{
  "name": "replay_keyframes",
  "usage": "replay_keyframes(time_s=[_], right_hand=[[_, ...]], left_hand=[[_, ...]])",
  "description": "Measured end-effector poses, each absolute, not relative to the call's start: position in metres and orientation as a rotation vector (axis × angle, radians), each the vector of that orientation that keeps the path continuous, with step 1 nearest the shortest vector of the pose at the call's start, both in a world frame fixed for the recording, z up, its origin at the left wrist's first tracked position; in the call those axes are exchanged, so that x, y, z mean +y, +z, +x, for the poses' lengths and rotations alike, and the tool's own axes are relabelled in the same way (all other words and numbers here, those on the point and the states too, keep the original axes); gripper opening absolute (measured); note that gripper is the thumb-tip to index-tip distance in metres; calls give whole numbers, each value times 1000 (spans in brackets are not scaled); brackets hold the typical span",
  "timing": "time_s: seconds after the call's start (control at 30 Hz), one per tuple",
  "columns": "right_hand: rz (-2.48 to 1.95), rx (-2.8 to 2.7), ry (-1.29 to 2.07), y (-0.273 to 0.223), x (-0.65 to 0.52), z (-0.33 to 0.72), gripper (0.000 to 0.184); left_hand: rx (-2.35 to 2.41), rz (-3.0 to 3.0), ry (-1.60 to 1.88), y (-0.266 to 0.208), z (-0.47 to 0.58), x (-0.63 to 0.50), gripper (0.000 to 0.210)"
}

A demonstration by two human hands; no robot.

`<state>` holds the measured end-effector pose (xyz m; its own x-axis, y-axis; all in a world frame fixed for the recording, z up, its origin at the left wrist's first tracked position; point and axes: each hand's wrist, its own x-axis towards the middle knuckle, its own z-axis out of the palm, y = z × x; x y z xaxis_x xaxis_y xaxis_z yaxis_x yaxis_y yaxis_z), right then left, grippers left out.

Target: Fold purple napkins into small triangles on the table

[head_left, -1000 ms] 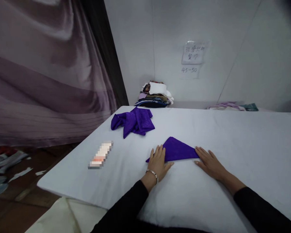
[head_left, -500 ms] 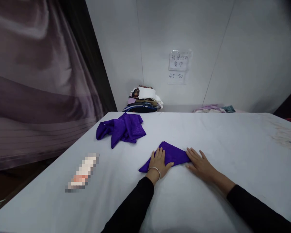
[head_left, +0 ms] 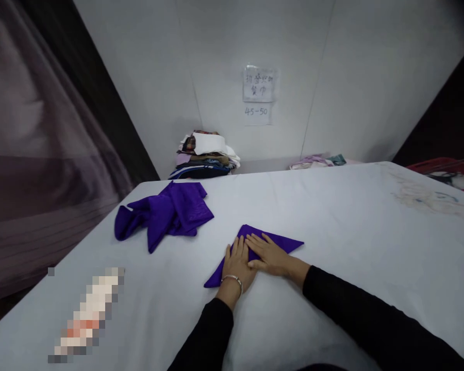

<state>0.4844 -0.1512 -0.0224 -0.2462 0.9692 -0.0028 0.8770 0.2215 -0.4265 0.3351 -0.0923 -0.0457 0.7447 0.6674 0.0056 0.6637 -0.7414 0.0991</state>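
Observation:
A purple napkin (head_left: 284, 243), folded into a triangle, lies flat on the white-covered table with one corner pointing away from me. My left hand (head_left: 238, 263) rests on its left half, fingers stretched out, a bracelet on the wrist. Beside it my right hand (head_left: 268, 255) presses flat on the middle of the napkin, its fingertips close to the left hand's fingers. Both hands are open and partly cover the cloth and its near edge. A crumpled heap of purple cloth (head_left: 176, 208) sits further back on the left.
A pixelated object (head_left: 88, 314) lies at the table's left front. Stacked folded clothes (head_left: 206, 157) stand behind the far edge, with more cloth (head_left: 313, 161) to their right. Paper signs (head_left: 258, 95) hang on the wall. A curtain (head_left: 42, 154) borders the left side.
My right hand has moved left from the napkin's right corner to its middle, beside my left hand. The left hand stays on the cloth. The view has turned to the right.

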Motion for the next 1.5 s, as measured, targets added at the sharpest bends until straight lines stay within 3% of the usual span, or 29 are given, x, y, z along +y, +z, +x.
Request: replay_keyframes(time_s=[0.43, 0.63, 0.77, 0.97, 1.5], right_hand=[[-2153, -2100, 212, -43, -175, 588, 64], [-2526, -1655, 142, -35, -204, 623, 58], [-2237, -1928, 81, -32, -217, 564, 66], [-1848, -2239, 308, -33, -209, 482, 79], [-2237, -1766, 349, -41, -219, 619, 61]], left_hand=[[1130, 2817, 40, -35, 338, -95, 78], [1138, 2840, 50, -35, 338, -94, 78], [1138, 2857, 74, -39, 339, -93, 80], [1148, 2893, 50, -41, 340, -92, 75], [1154, 2851, 63, -40, 341, -92, 79]])
